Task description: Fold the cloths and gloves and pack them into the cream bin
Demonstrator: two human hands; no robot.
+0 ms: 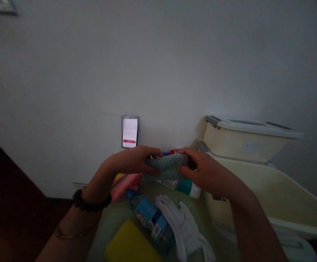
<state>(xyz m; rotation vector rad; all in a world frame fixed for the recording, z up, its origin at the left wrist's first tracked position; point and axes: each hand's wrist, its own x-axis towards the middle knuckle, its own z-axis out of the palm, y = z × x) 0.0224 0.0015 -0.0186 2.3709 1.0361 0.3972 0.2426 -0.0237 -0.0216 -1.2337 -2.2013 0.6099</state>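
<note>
Both my hands grip a grey-green textured cloth (167, 166) in the middle of the view, above a pale tabletop. My left hand (132, 160) pinches its left end with the fingers curled over it; a dark bead bracelet sits on that wrist. My right hand (204, 171) closes on its right end. Under the cloth lies a white and teal bottle (187, 187) on its side. A pink cloth (123, 184) lies beneath my left hand.
A blue-labelled water bottle (150, 218), white gloves (184, 225) and a yellow sponge (129, 245) lie nearer to me. A cream plastic bin (270, 193) with a lidded box (246, 140) behind it stands to the right. A lit phone (130, 133) leans on the wall.
</note>
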